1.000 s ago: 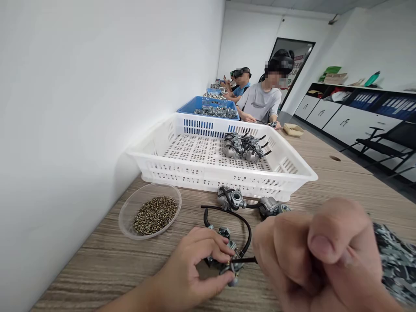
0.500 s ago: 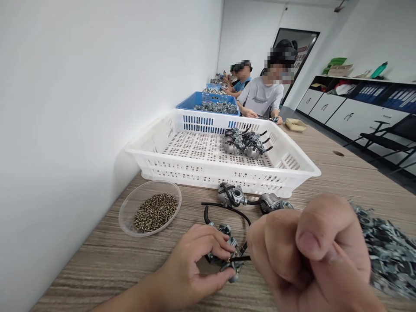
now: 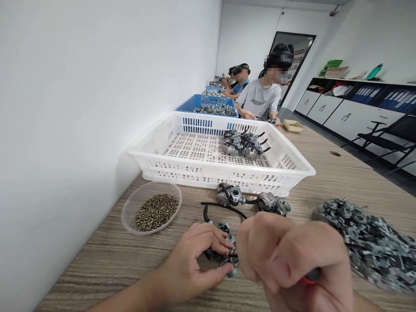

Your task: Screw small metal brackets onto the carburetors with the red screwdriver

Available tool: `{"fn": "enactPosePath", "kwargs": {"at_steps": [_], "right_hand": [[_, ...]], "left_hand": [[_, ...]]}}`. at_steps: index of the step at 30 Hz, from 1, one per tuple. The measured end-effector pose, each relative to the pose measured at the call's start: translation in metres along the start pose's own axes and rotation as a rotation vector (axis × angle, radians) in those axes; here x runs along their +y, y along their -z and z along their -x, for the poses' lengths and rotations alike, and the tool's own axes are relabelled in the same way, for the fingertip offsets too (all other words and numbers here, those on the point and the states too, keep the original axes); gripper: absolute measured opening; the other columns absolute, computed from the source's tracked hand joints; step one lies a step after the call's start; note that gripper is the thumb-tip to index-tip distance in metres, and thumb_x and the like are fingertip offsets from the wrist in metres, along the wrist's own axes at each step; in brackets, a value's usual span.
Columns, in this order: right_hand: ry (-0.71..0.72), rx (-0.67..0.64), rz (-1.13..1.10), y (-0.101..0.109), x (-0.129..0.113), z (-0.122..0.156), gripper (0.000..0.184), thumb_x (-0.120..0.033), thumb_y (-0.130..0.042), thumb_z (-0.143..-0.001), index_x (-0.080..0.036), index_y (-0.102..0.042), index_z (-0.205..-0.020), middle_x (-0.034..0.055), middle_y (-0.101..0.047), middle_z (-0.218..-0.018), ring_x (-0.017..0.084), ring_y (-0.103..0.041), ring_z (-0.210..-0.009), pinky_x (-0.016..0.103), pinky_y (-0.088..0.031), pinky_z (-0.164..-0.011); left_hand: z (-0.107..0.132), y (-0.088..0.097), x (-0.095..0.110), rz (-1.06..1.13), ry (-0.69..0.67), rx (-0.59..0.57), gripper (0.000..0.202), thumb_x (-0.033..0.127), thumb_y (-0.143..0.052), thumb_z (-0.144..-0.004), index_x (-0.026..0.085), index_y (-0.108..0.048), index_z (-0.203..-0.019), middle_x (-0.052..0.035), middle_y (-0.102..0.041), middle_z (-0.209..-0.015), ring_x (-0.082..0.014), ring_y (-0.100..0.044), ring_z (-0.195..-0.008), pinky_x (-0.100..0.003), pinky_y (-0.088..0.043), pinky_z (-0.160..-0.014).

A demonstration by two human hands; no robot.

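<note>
My left hand [image 3: 198,251] is closed around a carburetor [image 3: 224,227] on the table, thumb and fingers on opposite sides of it. Small brass-coloured bits show on it near my fingertips. My right hand [image 3: 292,255] is wrapped round a screwdriver, whose red and dark green handle end [image 3: 312,276] peeks out below the fingers. Its dark shaft points left at the carburetor; my right hand hides most of the tool and the carburetor's right side. A black hose [image 3: 224,205] curves behind the carburetor.
Two more carburetors, one silver [image 3: 229,195] and one beside it [image 3: 273,203], lie before a white basket [image 3: 201,169] holding several. At left stands a tub [image 3: 130,212] of brass screws; at right, a heap of metal parts [image 3: 370,242]. A co-worker [image 3: 260,97] sits beyond.
My right hand has shifted left, closer to the carburetor, and its grip has turned, so the handle end shows and less shaft is visible. My left hand stays put.
</note>
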State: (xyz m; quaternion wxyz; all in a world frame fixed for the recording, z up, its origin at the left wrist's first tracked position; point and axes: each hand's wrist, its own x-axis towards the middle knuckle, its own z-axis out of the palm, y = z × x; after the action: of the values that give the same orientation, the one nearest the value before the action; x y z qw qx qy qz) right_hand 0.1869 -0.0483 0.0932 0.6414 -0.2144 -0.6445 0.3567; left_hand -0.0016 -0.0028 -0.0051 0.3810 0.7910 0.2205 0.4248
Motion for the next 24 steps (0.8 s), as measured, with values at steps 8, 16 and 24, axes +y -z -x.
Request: {"fn": "enactPosePath", "kwargs": {"at_steps": [8,16,24], "right_hand": [[0.046,-0.482,0.242,0.005,-0.022,-0.036,0.035,-0.015,-0.059,-0.113,-0.035,-0.062,-0.142,0.0024,-0.067,-0.095,0.022,-0.072,-0.089,0.034,-0.065,-0.078],[-0.092,-0.675,0.575,0.052,-0.065,-0.061,0.027,-0.028,-0.068,-0.115,-0.037,-0.069,-0.14,0.0006,-0.083,-0.132,0.022,-0.077,-0.13,0.029,-0.067,-0.107],[-0.072,-0.748,0.656,0.067,-0.074,-0.06,0.025,-0.026,-0.067,-0.118,-0.035,-0.067,-0.142,-0.0016,-0.081,-0.12,0.018,-0.077,-0.116,0.027,-0.065,-0.099]], "left_hand": [[-0.001,0.004,0.01,-0.084,0.066,-0.059,0.015,0.03,-0.085,-0.096,0.027,-0.07,-0.098,0.0011,-0.086,-0.108,-0.0248,-0.081,-0.099,-0.039,-0.064,-0.1],[0.0,0.0,-0.002,-0.01,-0.07,-0.015,0.022,0.026,-0.091,-0.097,0.024,-0.076,-0.113,-0.0036,-0.087,-0.115,-0.0253,-0.081,-0.114,-0.039,-0.058,-0.109],[-0.001,0.0,-0.002,0.021,-0.07,-0.013,0.022,0.017,-0.092,-0.095,0.022,-0.073,-0.103,-0.0048,-0.086,-0.11,-0.023,-0.079,-0.106,-0.038,-0.058,-0.103]]}}
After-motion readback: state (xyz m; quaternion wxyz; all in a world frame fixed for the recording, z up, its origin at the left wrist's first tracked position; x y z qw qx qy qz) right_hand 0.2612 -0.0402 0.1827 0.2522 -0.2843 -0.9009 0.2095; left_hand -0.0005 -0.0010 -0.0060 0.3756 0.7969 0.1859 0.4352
